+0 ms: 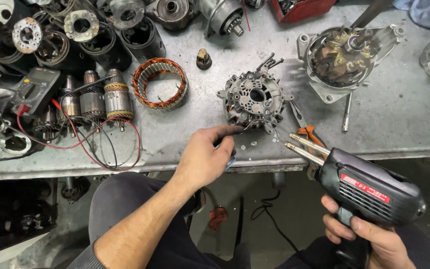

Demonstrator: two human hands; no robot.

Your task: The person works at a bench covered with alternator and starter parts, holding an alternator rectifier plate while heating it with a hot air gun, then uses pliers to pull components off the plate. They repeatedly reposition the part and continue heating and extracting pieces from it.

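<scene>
My right hand (369, 238) grips the handle of a black soldering gun (369, 187); its two metal prongs point up-left at the lower edge of a grey round rectifier plate (254, 98) on the steel bench (404, 114). My left hand (206, 155) pinches a thin solder wire, its end reaching the same edge of the plate. A small blue item shows under the left fingers. Orange-handled pliers (308, 133) lie beside the gun's prongs.
A copper-wound stator ring (160, 83) lies left of the plate, an alternator housing with rotor (347, 55) at right. A black multimeter (37, 90) with red and black leads, several armatures (93, 102) and motor parts crowd the left. A red tray (302, 9) stands at the back.
</scene>
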